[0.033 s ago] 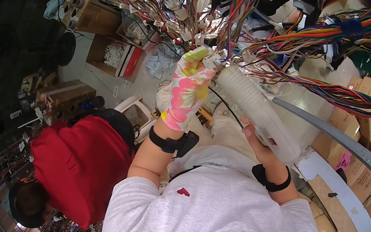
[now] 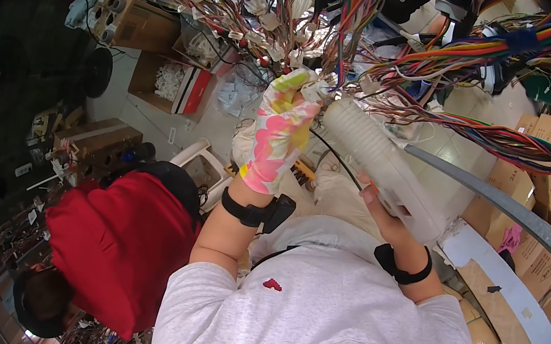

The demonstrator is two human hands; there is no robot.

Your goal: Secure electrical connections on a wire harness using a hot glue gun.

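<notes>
My left hand (image 2: 286, 112), in a white glove or sleeve with pink and yellow flowers, reaches up to the hanging bundle of wires (image 2: 346, 35). Its fingers are closed around a white connector (image 2: 314, 92) at the lower ends of the wires. My bare right hand (image 2: 373, 202) grips a white plastic tool (image 2: 401, 174) with a ribbed barrel, largely hidden behind it. The barrel's tip points up at the wire ends, close beside my left fingers. A black cord (image 2: 336, 155) runs behind the tool.
Thick taped wire bundles (image 2: 504, 140) cross the upper right, above a grey curved bar (image 2: 495, 196). Cardboard boxes (image 2: 549, 194) stand at right. A person in red (image 2: 119, 248) bends at lower left, near a white chair (image 2: 205, 161). An open box (image 2: 167, 83) holds white parts.
My hands, the tool and the wires stay in place. A dark green shape behind the wires at the upper right has shifted slightly.
</notes>
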